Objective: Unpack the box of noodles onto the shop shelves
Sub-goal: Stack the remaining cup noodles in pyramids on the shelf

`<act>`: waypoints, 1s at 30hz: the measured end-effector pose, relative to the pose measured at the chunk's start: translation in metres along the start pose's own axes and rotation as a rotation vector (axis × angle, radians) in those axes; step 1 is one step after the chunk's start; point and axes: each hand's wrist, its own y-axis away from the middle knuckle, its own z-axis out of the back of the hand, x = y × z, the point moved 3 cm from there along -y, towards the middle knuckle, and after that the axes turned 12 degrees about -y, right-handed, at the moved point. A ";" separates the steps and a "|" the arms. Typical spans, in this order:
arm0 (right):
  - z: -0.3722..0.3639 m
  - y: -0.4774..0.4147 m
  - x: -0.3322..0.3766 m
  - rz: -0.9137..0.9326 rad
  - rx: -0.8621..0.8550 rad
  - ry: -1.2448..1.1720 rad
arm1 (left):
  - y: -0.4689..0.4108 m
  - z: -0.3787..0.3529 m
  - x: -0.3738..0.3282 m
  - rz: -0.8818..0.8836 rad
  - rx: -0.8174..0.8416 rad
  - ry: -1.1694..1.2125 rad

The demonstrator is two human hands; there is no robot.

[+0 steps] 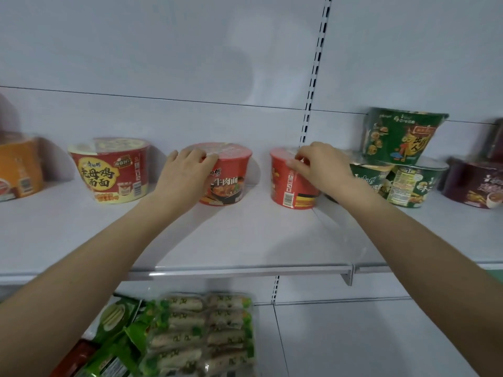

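Two red noodle bowls stand on the white shelf [245, 240]. My left hand [187, 172] grips the left side and rim of the middle red beef noodle bowl [231, 180]. My right hand [321, 167] holds the rim of a second red bowl [288, 186], whose barcode side faces me. Both bowls sit upright, a small gap between them. No box shows in this view.
A red-and-yellow chicken noodle bowl [111, 170] and an orange bowl [19, 170] stand to the left. Three green bowls [400, 137] are stacked at the right, next to a dark purple bowl [473, 186]. Green noodle packets [201, 333] lie on the shelf below.
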 end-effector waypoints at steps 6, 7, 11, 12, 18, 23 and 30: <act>-0.001 0.008 -0.005 -0.006 0.216 -0.246 | -0.001 -0.004 -0.004 -0.027 -0.043 -0.006; -0.005 0.008 -0.003 -0.001 0.193 -0.250 | -0.001 -0.005 -0.004 -0.028 -0.045 -0.005; -0.009 0.002 0.002 -0.014 0.112 -0.214 | -0.002 -0.007 -0.005 -0.025 -0.060 0.001; -0.007 0.001 -0.002 -0.044 0.123 -0.260 | -0.002 -0.007 -0.004 -0.023 -0.063 0.005; -0.005 0.007 -0.022 -0.045 0.109 -0.212 | -0.002 -0.012 -0.004 -0.008 -0.083 0.029; -0.010 0.001 -0.007 -0.023 -0.038 -0.153 | -0.003 -0.013 -0.004 -0.001 -0.105 0.052; -0.003 0.008 -0.019 -0.029 0.107 -0.183 | -0.002 -0.014 -0.005 0.003 -0.120 0.069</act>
